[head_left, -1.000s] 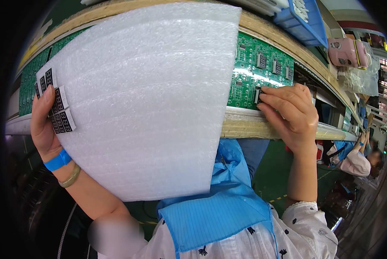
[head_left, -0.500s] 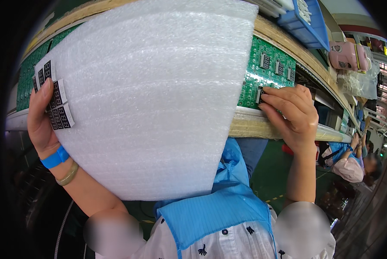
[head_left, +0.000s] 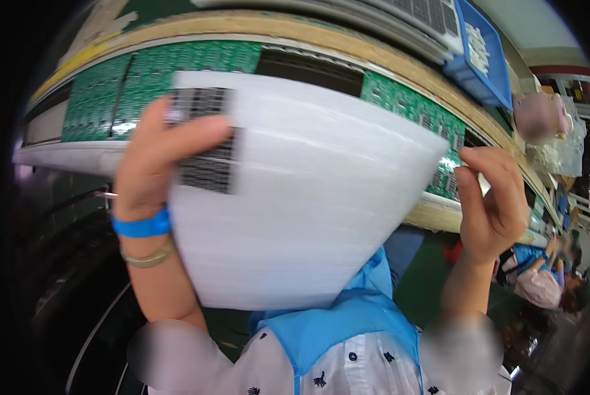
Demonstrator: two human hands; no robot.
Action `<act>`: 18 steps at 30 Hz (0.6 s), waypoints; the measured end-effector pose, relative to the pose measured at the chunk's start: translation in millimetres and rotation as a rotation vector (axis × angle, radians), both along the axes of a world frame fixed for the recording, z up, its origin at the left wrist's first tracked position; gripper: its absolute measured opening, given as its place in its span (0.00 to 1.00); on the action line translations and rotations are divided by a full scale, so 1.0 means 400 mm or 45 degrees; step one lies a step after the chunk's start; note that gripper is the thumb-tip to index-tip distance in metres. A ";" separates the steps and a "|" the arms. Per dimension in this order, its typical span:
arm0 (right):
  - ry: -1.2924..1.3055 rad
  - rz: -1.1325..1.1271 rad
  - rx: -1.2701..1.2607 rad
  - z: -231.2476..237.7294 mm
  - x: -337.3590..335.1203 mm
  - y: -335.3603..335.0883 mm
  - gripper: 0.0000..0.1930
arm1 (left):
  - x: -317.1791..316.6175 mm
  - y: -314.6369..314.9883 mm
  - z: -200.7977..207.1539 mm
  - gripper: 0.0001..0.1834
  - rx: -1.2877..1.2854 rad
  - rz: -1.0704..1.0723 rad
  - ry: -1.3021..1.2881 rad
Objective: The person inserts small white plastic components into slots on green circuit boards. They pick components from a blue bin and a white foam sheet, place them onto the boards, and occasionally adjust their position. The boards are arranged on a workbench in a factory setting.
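Note:
My left hand grips the left edge of a white foam sheet, thumb on top. Near that thumb, several black digit display modules lie in rows on the sheet, blurred by motion. The sheet hangs in front of me and covers part of the line. At its right, my right hand is raised beside a green circuit board carrying digit displays. Its fingers are curled, with thumb and fingertip slightly apart and nothing visible between them.
More green circuit boards sit in the line at left, with a dark gap before the right board. Long rails border it. A blue bin of small white parts stands at the far right. Another person works farther right.
My left hand has swung the foam sheet right and nearer, uncovering boards at left. My right hand has lifted off the display on the right board, and its fingertips have parted.

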State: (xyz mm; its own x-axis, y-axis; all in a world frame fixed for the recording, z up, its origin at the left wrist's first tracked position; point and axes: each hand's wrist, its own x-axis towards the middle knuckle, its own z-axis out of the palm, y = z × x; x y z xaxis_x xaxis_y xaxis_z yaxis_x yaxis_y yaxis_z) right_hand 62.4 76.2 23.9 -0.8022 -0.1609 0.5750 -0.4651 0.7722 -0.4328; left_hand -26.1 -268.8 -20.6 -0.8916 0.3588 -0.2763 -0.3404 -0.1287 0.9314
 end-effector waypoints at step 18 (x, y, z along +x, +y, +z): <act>-0.119 0.296 -0.040 0.016 -0.113 -0.192 0.13 | 0.000 0.139 0.074 0.18 -0.166 -0.388 0.206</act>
